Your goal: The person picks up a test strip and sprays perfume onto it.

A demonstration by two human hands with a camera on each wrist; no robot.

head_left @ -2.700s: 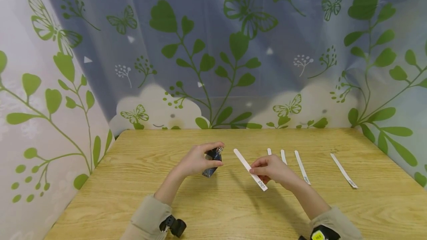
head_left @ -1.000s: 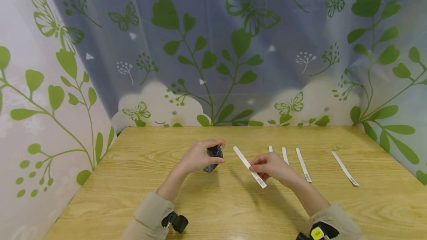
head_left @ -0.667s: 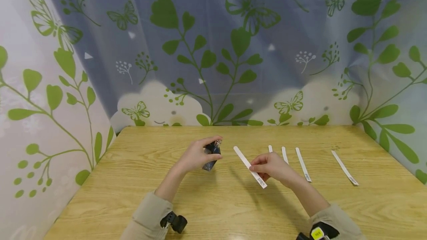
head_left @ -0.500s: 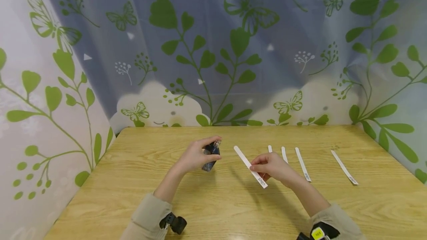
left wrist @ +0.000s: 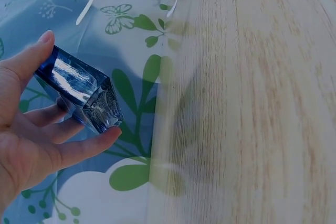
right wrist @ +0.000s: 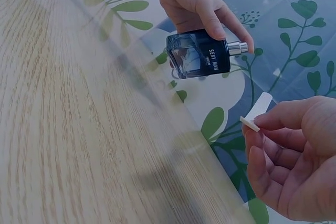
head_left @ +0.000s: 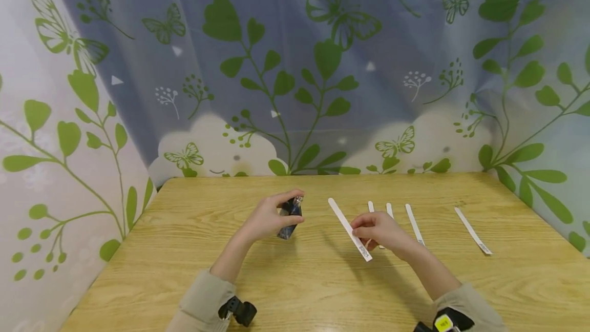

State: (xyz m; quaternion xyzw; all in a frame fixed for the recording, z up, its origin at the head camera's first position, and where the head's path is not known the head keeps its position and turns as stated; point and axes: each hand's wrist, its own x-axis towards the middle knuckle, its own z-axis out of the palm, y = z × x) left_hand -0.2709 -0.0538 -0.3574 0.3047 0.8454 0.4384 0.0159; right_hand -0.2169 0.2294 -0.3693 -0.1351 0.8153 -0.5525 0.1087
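A dark blue glass perfume bottle [head_left: 288, 228] is gripped in my left hand [head_left: 269, 216] above the table, leaning. In the right wrist view the bottle reads "SEXY MAN", and an index fingertip sits at its silver spray nozzle [right wrist: 238, 49]. The left wrist view shows its faceted base [left wrist: 102, 109], with thumb and fingers around the glass. My right hand [head_left: 382, 232] pinches a white paper test strip [head_left: 341, 216] between thumb and fingers. The strip's rounded end points up and away, a short distance right of the nozzle; its printed end is toward me.
Several more white strips lie on the wooden table [head_left: 295, 291] to the right: one strip [head_left: 414, 223] behind the right hand, another strip [head_left: 473, 232] farther right. A patterned curtain [head_left: 276, 65] rises behind the table's far edge.
My right hand has shifted slightly right with the strip, widening the gap to the bottle. The left hand keeps its grip, with the bottle's tilt varying a little over the frames.
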